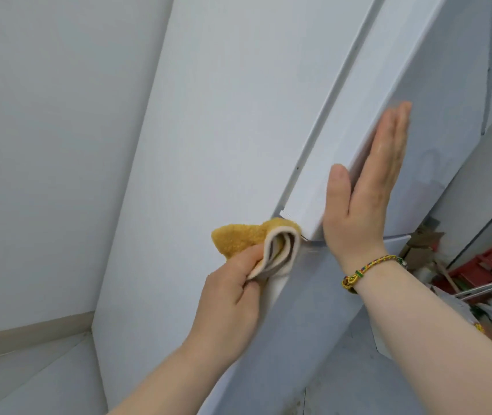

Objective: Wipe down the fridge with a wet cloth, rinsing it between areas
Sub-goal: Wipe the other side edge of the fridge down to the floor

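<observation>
At the door's lower corner: the cloth (244, 238) lay against the bottom corner of the upper door (343, 130), just where that door met the white side of the fridge (224, 115).
Left hand: the left hand (229, 295) gripped the cloth, its fingers (247, 259) and thumb curled round the folded end; the free end pointed up toward the corner.
Right hand: the right hand (364, 199) was flat on the door front, its fingers straight and together and holding nothing, with the thumb along the door's edge. It appeared to steady the door.
Cloth: it was folded in several layers, with a mustard-yellow pile on one face and a cream backing that showed at the folds. It looked soft and thick; whether it was wet could not be told.
Fridge: it was plain white with smooth panels, and a narrow seam ran between the side and the door.
Step in hand: judged to be the wiping of the door edge and corner.
Next move: probably a stroke along the seam or the door's edge, with the cloth pushed into the groove and the door held shut; a rinse would follow once this area was done.
Surroundings: there was a pale wall (44, 115) to the left, a braided bracelet (367, 268) on the right wrist, and red and pink clutter (478, 271) at the lower right.
</observation>
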Tool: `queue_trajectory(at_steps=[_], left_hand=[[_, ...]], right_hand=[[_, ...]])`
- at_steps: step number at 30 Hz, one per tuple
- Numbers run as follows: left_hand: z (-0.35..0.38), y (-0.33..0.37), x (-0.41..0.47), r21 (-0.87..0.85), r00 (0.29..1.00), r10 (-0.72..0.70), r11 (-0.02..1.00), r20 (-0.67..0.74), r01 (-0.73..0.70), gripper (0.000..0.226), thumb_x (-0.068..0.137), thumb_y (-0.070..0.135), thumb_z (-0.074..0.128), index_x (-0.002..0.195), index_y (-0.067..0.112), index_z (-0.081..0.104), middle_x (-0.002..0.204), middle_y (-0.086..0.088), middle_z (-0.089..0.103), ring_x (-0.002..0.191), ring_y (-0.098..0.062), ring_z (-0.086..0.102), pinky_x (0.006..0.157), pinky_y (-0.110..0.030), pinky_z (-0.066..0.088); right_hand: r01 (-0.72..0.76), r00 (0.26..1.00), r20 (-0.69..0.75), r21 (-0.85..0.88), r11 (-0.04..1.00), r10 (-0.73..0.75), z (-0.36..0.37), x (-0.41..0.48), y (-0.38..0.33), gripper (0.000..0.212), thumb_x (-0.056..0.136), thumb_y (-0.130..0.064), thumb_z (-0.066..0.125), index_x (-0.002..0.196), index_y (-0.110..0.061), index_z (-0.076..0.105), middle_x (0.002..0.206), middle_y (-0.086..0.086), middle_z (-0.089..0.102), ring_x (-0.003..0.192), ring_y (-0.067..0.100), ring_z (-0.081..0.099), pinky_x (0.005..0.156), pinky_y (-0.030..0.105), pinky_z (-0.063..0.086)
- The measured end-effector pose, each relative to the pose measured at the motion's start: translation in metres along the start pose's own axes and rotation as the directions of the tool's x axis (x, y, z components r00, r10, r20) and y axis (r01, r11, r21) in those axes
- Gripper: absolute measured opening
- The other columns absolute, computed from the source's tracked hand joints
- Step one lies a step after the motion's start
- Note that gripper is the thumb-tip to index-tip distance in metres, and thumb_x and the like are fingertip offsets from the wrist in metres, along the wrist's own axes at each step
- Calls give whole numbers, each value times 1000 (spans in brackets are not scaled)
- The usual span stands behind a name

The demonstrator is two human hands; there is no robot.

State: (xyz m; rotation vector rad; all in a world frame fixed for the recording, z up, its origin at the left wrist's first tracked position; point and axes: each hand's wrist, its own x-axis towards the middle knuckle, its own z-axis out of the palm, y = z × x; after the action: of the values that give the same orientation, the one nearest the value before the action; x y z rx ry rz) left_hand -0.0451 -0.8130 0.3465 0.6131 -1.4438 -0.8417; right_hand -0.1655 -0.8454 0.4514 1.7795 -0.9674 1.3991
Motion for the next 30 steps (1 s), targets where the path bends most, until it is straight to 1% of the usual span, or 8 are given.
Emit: queue_trajectory(at_steps=[4,7,11,13,20,23,26,30], left_hand=[[-5,7,8,-116,996,-84,990,-32,80,60,76,-18,39,81,39,58,65,35,60,66,18,53,61,1,36],[-2,35,43,-242,999,-44,970,-24,37,56,77,-16,40,83,38,56,66,29,62,66,16,54,59,1,38],[-2,48,64,-189,991,107,978,78,-91,52,76,-15,38,75,34,54,54,27,56,57,13,51,52,-1,34],[-5,33,52,-149,986,131,982,98,-116,49,75,-10,38,75,36,54,56,30,55,60,14,50,57,0,33],[-13,-54,-37,-195,977,-201,958,73,212,43,73,-1,41,84,37,60,64,30,62,61,12,52,59,-2,37],[-18,-74,-64,-177,935,-344,919,84,354,40,76,-1,42,85,33,62,68,32,64,64,13,55,59,-2,37],[-22,-80,-69,-205,893,-441,870,87,449,49,80,-13,39,81,30,63,52,22,59,46,3,46,45,-8,34],[-22,-63,-42,-280,929,-356,885,106,371,37,63,6,45,74,35,65,58,22,61,52,2,46,48,-6,34]], right_hand=[[6,1000,-16,15,1000,-6,1,0,1,58,90,-17,32,134,19,16,141,42,13,132,18,7,115,20,1],[13,999,-39,5,1000,-12,4,0,0,57,90,-15,31,133,19,15,140,43,14,133,20,8,115,22,2],[19,999,-42,1,1000,-19,6,0,0,56,90,-13,29,131,22,16,138,45,14,132,40,9,115,25,3],[31,998,-45,-3,1000,-31,7,-1,0,56,91,-14,29,131,24,17,138,47,14,131,44,10,115,28,4],[46,999,-23,-53,998,-47,7,-2,1,57,92,-14,29,127,30,16,134,51,13,129,60,13,112,49,9],[-19,1000,10,-72,997,20,3,-7,-4,57,93,-16,31,130,26,17,138,46,14,133,55,14,113,52,10],[-160,987,22,12,987,159,2,-41,-19,59,94,-20,32,135,19,14,143,40,10,138,41,9,114,45,6],[-196,980,32,34,980,195,18,-85,-26,65,91,-19,39,135,17,7,142,43,7,134,20,6,116,32,4]])
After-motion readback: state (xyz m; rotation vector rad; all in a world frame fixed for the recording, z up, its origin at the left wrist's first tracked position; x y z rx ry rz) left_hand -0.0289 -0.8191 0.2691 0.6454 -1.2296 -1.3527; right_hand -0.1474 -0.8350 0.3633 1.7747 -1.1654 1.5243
